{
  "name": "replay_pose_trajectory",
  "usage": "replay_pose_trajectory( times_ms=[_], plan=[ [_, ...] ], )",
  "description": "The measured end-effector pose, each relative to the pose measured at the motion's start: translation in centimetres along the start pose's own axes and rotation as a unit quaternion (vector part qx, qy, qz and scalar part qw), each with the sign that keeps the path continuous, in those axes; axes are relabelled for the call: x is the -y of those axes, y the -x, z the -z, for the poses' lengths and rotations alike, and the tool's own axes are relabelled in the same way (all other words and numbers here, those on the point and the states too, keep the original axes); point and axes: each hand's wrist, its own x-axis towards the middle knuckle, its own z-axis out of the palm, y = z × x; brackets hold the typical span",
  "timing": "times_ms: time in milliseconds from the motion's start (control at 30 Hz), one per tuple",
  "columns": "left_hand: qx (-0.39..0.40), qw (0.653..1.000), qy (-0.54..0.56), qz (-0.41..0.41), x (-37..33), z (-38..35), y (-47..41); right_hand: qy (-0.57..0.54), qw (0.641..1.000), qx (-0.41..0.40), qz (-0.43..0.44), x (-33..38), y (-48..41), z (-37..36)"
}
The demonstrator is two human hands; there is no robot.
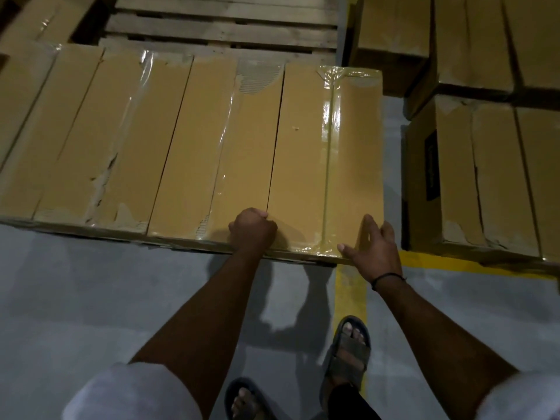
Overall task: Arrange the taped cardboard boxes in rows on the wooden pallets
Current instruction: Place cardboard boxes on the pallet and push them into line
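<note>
Four taped cardboard boxes (188, 140) are counted in one row, the leftmost one cut by the frame edge. Behind the rightmost box (303, 140), bare slats of one wooden pallet (224, 28) are seen. On the near left corner of this box the left hand (253, 230) is closed into a fist, and nothing is seen held in it. On its near right corner the right hand (375, 250) is laid open, with fingers spread. To its right, more stacked boxes (472, 177) are seen.
</note>
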Motion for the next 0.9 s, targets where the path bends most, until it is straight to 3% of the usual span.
replay_pose_trajectory(
  times_ms=[233, 433, 600, 700, 900],
  plan=[
    [0.007, 0.999, -0.049, -0.003, -0.1, 0.5, 0.2, 0.011, 1.000, 0.016, 0.009, 0.2, 0.2, 0.7],
    [0.084, 0.955, -0.246, -0.139, -0.7, -2.3, 4.7, 0.045, 0.998, 0.052, 0.010, 0.8, 0.3, 1.6],
    [0.087, 0.949, -0.251, -0.168, 0.2, -2.8, 5.8, 0.071, 0.990, 0.120, 0.013, 0.8, -0.4, 3.4],
    [0.102, 0.949, -0.249, -0.167, -0.1, -2.2, 5.8, 0.015, 0.994, 0.107, -0.005, 1.4, -1.0, 3.9],
    [0.101, 0.896, -0.361, -0.238, -3.6, -2.4, -0.7, -0.171, 0.982, 0.032, -0.071, 2.5, -6.3, 3.4]
  ],
)
